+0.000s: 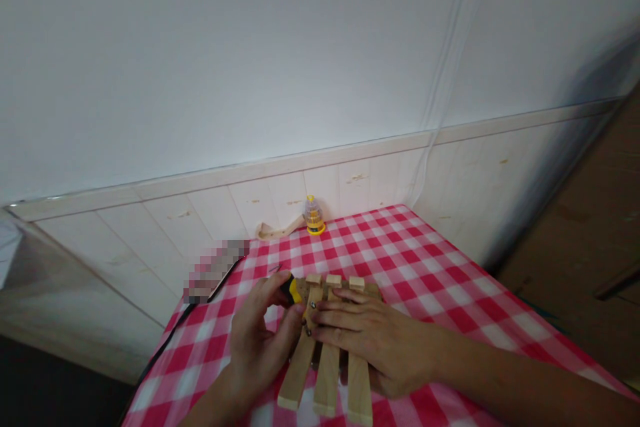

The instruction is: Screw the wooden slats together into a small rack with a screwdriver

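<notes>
My left hand [257,333] is closed, with thumb and forefinger around a black and yellow handle [294,289], which looks like a screwdriver's. A thin dark shaft shows just beyond the forefinger. Under my right hand [375,333] lies a wooden slatted piece [325,380], made of several pale slats crossed by wood at the far end. The right fingers are stretched flat across the slats, and its thumb is mostly hidden. Near these fingertips, small metal screws [313,305] stick up from the left slat.
A clear bottle-shaped container with yellow cap and base [315,217] stands at the table's back edge, by a curved wooden piece [280,232]. A blurred-out flat object [217,272] with a black cable lies left. The red-and-white checked tablecloth [385,233] meets a panelled wall [280,193].
</notes>
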`<action>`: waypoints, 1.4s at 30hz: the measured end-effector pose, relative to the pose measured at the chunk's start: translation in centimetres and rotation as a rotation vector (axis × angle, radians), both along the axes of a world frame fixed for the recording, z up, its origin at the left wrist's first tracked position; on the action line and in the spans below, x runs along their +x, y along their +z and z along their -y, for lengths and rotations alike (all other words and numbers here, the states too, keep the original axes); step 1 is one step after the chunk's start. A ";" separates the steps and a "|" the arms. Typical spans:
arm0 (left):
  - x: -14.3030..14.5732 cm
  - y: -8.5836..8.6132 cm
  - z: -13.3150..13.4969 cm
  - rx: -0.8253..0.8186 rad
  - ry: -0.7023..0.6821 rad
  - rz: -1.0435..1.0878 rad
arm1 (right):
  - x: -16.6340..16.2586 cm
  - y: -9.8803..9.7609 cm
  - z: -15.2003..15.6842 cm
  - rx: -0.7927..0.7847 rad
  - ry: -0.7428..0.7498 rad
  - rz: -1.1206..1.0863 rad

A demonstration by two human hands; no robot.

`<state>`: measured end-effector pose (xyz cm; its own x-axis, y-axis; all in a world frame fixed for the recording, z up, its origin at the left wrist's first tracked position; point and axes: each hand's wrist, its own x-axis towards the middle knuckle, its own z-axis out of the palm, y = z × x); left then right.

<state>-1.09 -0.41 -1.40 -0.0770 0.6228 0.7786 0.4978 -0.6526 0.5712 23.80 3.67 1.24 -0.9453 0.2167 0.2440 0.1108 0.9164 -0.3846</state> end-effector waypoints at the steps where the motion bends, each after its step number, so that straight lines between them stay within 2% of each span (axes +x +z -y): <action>1: 0.0 0.0 -0.1 0.001 0.000 0.005 | 0.0 0.0 0.0 0.003 0.000 0.002; 12: -0.1 -0.5 0.1 -0.030 -0.077 0.042 | 0.0 0.0 -0.1 0.005 -0.004 0.006; 19: 0.3 0.4 0.4 0.019 -0.143 0.003 | 0.0 0.0 0.0 0.001 -0.004 0.009; 34: 0.1 0.2 0.5 0.040 -0.108 -0.027 | 0.0 0.2 0.1 0.006 -0.013 0.014; 42: -0.3 0.3 0.2 0.068 -0.142 -0.031 | 0.0 0.3 0.1 -0.006 0.001 -0.009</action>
<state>-1.37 -0.60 -1.12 0.0327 0.5712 0.8202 0.4143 -0.7545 0.5089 23.75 3.62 1.53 -0.9433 0.2176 0.2507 0.1068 0.9140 -0.3914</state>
